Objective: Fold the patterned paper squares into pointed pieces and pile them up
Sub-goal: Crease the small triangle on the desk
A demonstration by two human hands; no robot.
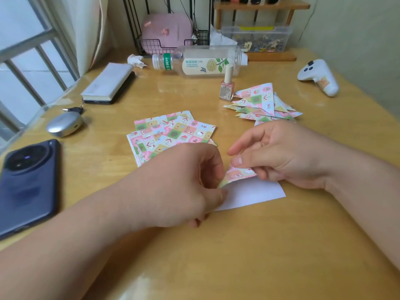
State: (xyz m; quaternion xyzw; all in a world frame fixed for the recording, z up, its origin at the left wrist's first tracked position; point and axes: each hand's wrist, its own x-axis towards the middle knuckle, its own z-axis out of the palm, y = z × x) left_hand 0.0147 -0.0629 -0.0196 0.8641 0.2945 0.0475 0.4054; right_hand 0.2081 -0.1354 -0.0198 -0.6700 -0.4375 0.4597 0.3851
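Note:
A paper square lies white side up on the wooden table in front of me, one patterned corner turned over. My left hand pinches that folded edge at its left end. My right hand pinches the turned-over patterned corner between thumb and fingers. Behind my left hand lies a loose stack of unfolded patterned squares. To the right rear sits a pile of folded pointed pieces.
A dark phone lies at the left edge, with a silver earbud case and a notebook on a device behind it. A plastic bottle lies on its side, a nail polish bottle stands by the pile, a white controller at right.

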